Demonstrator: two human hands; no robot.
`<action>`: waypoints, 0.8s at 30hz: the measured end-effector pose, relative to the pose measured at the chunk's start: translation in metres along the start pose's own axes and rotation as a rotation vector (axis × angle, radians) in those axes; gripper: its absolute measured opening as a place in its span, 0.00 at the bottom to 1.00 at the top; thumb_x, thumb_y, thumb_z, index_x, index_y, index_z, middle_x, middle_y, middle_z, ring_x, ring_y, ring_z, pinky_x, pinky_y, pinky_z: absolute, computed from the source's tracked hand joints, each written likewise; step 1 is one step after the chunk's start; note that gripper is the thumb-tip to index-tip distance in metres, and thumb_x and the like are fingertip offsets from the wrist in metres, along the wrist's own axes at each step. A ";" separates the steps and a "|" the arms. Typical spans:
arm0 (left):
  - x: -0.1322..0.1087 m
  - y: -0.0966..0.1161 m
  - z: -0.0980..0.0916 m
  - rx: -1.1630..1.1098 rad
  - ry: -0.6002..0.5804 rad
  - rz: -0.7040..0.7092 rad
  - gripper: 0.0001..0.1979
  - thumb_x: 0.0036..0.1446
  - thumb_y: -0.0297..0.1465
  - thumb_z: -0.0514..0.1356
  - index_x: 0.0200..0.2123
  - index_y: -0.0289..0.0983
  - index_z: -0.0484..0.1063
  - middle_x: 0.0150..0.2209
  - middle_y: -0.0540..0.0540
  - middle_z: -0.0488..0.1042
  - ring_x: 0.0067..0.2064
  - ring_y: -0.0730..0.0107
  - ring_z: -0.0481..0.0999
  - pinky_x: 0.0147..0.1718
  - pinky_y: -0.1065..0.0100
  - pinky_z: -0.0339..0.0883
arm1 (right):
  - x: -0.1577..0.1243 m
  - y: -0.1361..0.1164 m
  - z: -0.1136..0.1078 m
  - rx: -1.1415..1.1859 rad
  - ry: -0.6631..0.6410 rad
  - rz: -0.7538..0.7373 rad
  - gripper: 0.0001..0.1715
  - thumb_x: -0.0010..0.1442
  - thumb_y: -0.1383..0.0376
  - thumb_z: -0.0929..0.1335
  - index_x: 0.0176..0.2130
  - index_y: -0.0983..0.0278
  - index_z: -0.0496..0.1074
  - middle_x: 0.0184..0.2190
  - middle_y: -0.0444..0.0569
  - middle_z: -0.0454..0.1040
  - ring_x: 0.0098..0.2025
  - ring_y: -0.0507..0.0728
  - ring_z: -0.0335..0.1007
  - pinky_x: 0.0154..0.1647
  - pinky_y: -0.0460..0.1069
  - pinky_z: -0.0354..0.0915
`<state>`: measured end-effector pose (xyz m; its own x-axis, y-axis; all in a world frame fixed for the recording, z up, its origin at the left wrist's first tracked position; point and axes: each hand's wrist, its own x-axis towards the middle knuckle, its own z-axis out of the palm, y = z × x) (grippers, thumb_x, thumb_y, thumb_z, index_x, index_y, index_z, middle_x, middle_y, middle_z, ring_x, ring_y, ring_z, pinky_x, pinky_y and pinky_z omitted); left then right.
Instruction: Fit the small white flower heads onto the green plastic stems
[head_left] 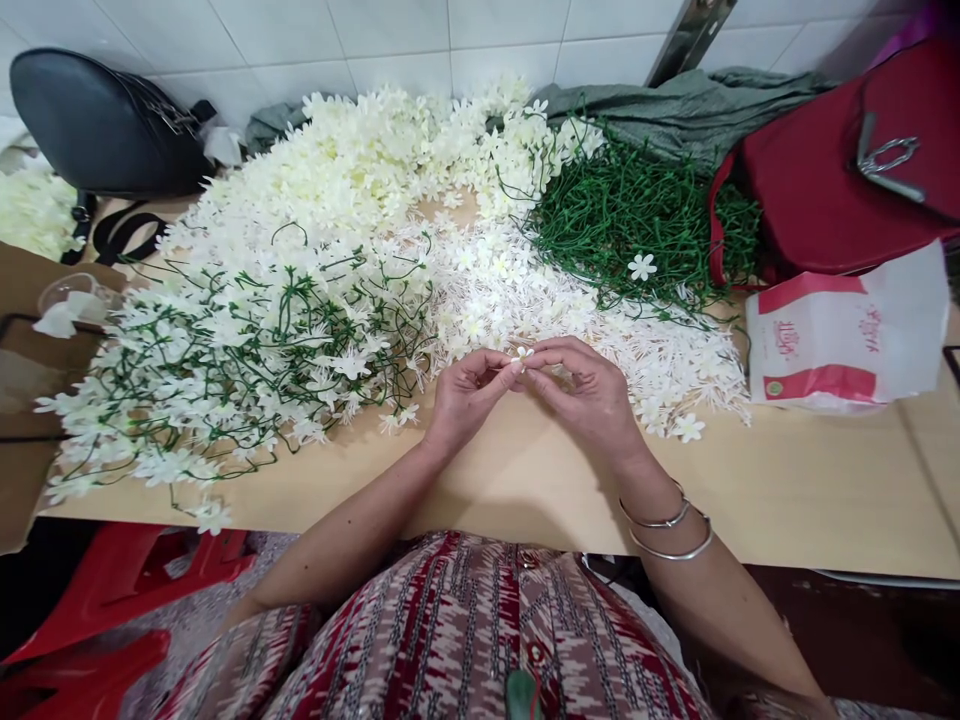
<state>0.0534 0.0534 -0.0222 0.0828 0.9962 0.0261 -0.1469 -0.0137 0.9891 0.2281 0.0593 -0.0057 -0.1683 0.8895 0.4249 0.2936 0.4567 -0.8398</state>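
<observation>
Above the table's front part, my left hand (pixel 472 395) and my right hand (pixel 581 390) meet fingertip to fingertip. Both pinch one small white flower (pixel 523 355) with a yellowish centre between them. Right behind the hands lies a heap of loose white petals and thin white pieces (pixel 487 290). To the left spreads a pile of white flowers on green stems (pixel 277 330). Tangled green stems (pixel 622 215) are heaped at the back right, with a single white flower (pixel 642 266) on them.
A black bag (pixel 112 125) stands at the back left, near a cardboard box (pixel 26 380). On the right are a red bag (pixel 840 170) and a white and red paper bag (pixel 847 335). Red stools (pixel 127 580) stand below the table's left edge.
</observation>
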 end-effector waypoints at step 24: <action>0.001 0.004 -0.002 0.067 -0.044 0.037 0.17 0.59 0.45 0.70 0.36 0.36 0.80 0.30 0.48 0.81 0.32 0.73 0.79 0.35 0.71 0.74 | -0.001 0.000 0.000 -0.046 -0.003 -0.011 0.05 0.63 0.65 0.73 0.40 0.55 0.81 0.41 0.47 0.81 0.45 0.57 0.80 0.49 0.56 0.77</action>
<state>0.0512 0.0540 -0.0186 0.1215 0.9903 0.0681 -0.0844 -0.0580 0.9947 0.2287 0.0590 -0.0062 -0.1750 0.8843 0.4329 0.3347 0.4669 -0.8185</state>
